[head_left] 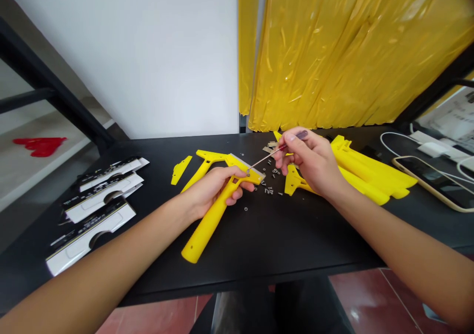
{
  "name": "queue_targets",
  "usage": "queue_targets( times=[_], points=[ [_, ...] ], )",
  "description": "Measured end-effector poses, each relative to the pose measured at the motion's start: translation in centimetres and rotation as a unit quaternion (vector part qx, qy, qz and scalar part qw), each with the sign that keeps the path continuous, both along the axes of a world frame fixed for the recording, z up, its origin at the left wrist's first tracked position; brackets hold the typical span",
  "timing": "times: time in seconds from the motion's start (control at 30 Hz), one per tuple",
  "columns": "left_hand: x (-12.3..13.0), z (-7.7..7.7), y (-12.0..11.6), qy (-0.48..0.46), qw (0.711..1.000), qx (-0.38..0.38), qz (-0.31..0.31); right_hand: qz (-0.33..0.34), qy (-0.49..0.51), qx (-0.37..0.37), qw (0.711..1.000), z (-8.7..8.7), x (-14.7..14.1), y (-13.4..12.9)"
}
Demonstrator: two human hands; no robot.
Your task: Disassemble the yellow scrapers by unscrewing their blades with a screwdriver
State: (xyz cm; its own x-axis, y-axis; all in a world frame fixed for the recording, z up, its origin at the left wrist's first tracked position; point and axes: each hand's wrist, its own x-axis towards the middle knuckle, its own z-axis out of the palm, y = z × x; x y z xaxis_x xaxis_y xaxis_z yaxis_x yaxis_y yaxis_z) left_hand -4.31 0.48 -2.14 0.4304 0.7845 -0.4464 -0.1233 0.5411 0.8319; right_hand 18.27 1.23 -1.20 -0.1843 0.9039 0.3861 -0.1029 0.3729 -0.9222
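Observation:
My left hand (pixel 218 188) is wrapped round the neck of a yellow scraper (pixel 207 228), its handle slanting down toward the table's front edge. A thin metal blade (pixel 247 164) lines the scraper's head. In my right hand (pixel 309 158) is a screwdriver (pixel 268 155), held by its dark red handle. The shaft points down to the left, and its tip meets the scraper head beside my left thumb. Another yellow scraper handle (pixel 202 168) lies behind my left hand, with a loose yellow cover piece (pixel 181 169) to its left. Several small screws and nuts (pixel 269 191) are scattered right of the scraper head.
Several yellow handles (pixel 370 171) lie at the right, near a phone (pixel 437 181) with white cables. Metal blades (pixel 271 147) sit behind the screws. White-and-black card sleeves (pixel 96 230) are spread at the left of the black table (pixel 281 245). Yellow plastic sheeting (pixel 351 52) hangs behind.

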Motion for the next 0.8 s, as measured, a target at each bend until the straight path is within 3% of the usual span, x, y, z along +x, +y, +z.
queue_targets(
  times=[0.13, 0.8],
  points=[
    [0.0, -0.1, 0.0, -0.001, 1.0, 0.013, 0.005, -0.036, 0.027, 0.009, 0.999, 0.2, -0.1, 0.0],
    [0.0, -0.3, 0.0, -0.056, 0.998, -0.012, 0.038, 0.005, 0.017, -0.034, 0.999, -0.8, -0.6, 0.2]
  ],
)
